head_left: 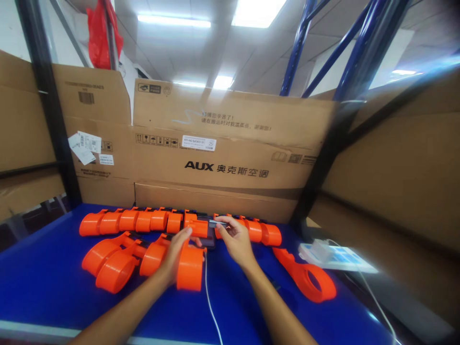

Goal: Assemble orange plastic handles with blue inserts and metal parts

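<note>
Both our hands meet over the blue tabletop (53,268): our left hand (176,251) grips an orange plastic part (197,229). Just beside it, our right hand (235,239) pinches a small dark piece (215,223).

Cardboard boxes (230,158) w/ blue racking (302,43), ceiling lights (174,20).

Blue table (46,278) carries orange clamps (118,266), white cable (210,302), power strip (334,256)

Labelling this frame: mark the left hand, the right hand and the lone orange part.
left hand (178,251), head view, back of the hand.
right hand (235,239), head view, back of the hand.
lone orange part (305,275), head view, its ring.
</note>
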Demonstrator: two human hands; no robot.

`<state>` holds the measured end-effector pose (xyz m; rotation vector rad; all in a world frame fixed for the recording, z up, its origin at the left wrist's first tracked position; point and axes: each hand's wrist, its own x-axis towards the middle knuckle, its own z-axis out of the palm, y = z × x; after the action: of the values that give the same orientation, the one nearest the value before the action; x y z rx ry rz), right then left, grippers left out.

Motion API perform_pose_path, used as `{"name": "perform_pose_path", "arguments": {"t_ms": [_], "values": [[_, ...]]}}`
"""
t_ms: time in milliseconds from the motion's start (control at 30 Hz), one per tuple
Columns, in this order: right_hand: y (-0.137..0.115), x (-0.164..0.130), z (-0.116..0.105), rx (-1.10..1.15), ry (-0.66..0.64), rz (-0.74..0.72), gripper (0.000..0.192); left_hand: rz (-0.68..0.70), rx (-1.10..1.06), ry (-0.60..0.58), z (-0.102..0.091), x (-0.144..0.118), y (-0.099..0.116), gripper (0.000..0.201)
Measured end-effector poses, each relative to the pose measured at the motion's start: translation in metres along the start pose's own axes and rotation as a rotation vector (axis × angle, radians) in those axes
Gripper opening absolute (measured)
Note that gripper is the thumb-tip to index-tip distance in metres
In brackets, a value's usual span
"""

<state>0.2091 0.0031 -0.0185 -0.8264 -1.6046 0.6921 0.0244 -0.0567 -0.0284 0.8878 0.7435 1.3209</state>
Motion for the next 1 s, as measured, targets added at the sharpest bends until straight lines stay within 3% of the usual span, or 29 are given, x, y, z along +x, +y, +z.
{"name": "perform_pose_path", "arguments": {"t_ms": [333,600,1000], "values": [[-0.004,-0.002,0.004,0.047,-0.012,0.003,0.030,0.026,0.021,0.015,0.001,0.001,-0.001,0.046],[-0.005,-0.005,0.008,0.079,-0.025,0.085,0.032,0.071,-0.083,-0.048,0.002,0.004,-0.007,0.041],[-0.006,-0.006,0.012,0.157,-0.130,0.061,0.045,0.010,-0.110,-0.096,0.002,0.004,-0.011,0.047]]}}
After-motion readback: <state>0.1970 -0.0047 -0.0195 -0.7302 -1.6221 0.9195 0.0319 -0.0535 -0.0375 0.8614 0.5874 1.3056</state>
